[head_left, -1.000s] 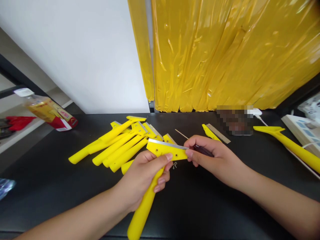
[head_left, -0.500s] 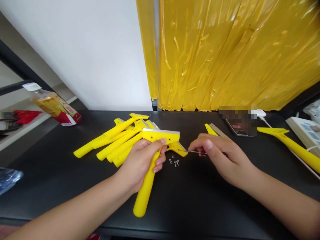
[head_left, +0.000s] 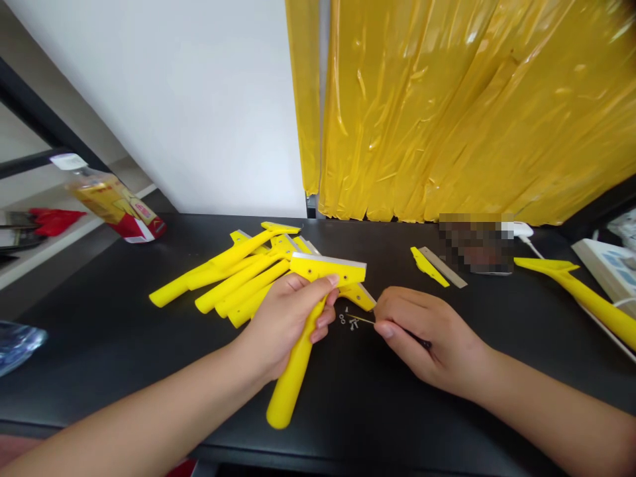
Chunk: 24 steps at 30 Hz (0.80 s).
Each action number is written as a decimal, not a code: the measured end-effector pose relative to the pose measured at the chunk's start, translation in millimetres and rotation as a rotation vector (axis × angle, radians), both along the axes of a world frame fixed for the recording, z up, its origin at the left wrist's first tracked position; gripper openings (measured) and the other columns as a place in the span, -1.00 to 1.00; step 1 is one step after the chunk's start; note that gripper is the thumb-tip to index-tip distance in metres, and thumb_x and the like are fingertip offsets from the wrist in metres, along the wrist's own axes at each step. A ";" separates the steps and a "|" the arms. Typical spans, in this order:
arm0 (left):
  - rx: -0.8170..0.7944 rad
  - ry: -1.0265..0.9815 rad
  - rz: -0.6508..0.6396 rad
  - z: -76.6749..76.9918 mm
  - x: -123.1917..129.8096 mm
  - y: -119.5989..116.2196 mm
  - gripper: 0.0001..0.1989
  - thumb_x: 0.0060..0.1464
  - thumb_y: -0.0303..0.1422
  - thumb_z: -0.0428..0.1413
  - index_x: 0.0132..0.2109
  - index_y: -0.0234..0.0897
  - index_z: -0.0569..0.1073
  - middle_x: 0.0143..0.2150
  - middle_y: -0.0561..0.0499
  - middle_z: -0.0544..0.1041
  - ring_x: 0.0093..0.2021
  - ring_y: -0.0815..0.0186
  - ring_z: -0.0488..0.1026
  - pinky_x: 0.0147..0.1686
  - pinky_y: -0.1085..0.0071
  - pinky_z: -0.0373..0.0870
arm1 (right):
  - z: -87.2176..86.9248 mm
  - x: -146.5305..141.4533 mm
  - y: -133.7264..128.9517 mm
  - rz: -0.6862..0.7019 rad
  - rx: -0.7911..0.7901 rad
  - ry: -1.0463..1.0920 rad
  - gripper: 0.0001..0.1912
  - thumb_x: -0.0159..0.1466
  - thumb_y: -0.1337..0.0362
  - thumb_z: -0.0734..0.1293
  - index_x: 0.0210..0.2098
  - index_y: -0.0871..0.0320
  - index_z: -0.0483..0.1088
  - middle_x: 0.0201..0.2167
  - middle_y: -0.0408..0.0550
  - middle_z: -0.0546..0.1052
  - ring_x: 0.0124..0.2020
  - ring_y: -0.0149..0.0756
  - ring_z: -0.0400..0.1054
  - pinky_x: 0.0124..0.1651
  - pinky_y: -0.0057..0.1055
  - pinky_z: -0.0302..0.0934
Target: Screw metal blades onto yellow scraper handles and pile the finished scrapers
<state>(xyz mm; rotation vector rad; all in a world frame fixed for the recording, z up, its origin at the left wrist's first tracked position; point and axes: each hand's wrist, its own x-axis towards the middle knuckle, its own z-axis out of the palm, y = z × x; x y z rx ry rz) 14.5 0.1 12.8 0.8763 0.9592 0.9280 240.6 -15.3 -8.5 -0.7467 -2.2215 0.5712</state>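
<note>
My left hand [head_left: 293,318] is closed around the neck of a yellow scraper [head_left: 293,377], its thumb pressed on the head below a metal blade. The blade faces away from me, and two small holes show in the head. In my right hand [head_left: 427,334] is a thin screwdriver [head_left: 365,320], its slim shaft pointing left and its handle mostly hidden in the fist. The shaft's tip is over or beside several small screws and nuts [head_left: 352,323] on the black table. Just behind them lies another scraper head [head_left: 360,296], partly covered by my left hand.
Several yellow scrapers [head_left: 223,268] lie piled behind my left hand. A loose yellow plate [head_left: 428,266] and a metal blade [head_left: 447,270] rest behind my right hand. Further right are a blurred-out phone [head_left: 489,273], another scraper [head_left: 596,298] and a power strip [head_left: 606,271]. A drink bottle [head_left: 116,202] stands left.
My right hand has moved down a little and turned, bringing the screwdriver's tip from the scraper head behind to the small screws. The left hand still holds its scraper; the view has shifted slightly.
</note>
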 end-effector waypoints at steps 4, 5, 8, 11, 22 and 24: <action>0.000 0.020 -0.013 0.4 0.0 0.0 -0.65 0.24 -0.21 0.30 -0.40 -0.28 0.40 -0.57 0.15 0.34 -0.64 0.51 0.21 -0.64 0.57 0.13 | -1.3 -0.6 0.8 -0.004 0.007 0.000 -0.81 0.52 0.33 0.27 -0.28 0.12 0.31 -0.40 -0.14 0.34 -0.38 -0.35 0.23 -0.30 -0.37 0.14; 0.000 0.021 -0.016 0.4 0.0 0.2 -0.65 0.24 -0.20 0.30 -0.40 -0.28 0.40 -0.57 0.15 0.34 -0.64 0.51 0.21 -0.64 0.57 0.13 | -1.3 -0.9 1.2 -0.008 0.007 -0.007 -0.80 0.52 0.33 0.27 -0.28 0.12 0.31 -0.40 -0.14 0.34 -0.38 -0.35 0.22 -0.30 -0.38 0.14; -0.003 0.021 -0.017 0.1 -0.2 0.5 -0.66 0.23 -0.20 0.30 -0.39 -0.28 0.40 -0.57 0.15 0.35 -0.65 0.51 0.21 -0.65 0.56 0.13 | -0.6 -1.7 2.0 -0.014 0.019 -0.030 -0.80 0.52 0.33 0.27 -0.28 0.13 0.31 -0.40 -0.13 0.35 -0.38 -0.36 0.23 -0.30 -0.38 0.15; -0.007 0.020 -0.015 -0.5 -0.6 0.4 -0.67 0.22 -0.21 0.31 -0.38 -0.27 0.40 -0.56 0.15 0.36 -0.65 0.51 0.22 -0.65 0.56 0.13 | 0.8 -1.3 1.2 -0.010 0.043 -0.053 -0.80 0.52 0.33 0.26 -0.28 0.13 0.31 -0.39 -0.12 0.36 -0.37 -0.35 0.23 -0.29 -0.37 0.15; -0.015 0.007 0.000 -2.8 -0.6 2.3 -0.68 0.22 -0.23 0.31 -0.37 -0.28 0.40 -0.52 0.13 0.37 -0.63 0.51 0.22 -0.65 0.56 0.12 | 14.3 7.9 -3.4 -0.014 0.071 -0.024 -0.86 0.48 0.39 0.29 -0.25 0.13 0.31 -0.39 -0.11 0.36 -0.35 -0.33 0.24 -0.30 -0.35 0.14; -0.019 0.002 -0.002 -4.0 -1.5 2.8 -0.70 0.22 -0.24 0.31 -0.36 -0.29 0.41 -0.49 0.12 0.38 -0.61 0.51 0.23 -0.65 0.56 0.13 | 18.6 10.5 -4.5 -0.013 0.071 -0.002 -0.88 0.48 0.40 0.28 -0.23 0.14 0.34 -0.38 -0.09 0.38 -0.34 -0.33 0.27 -0.30 -0.34 0.16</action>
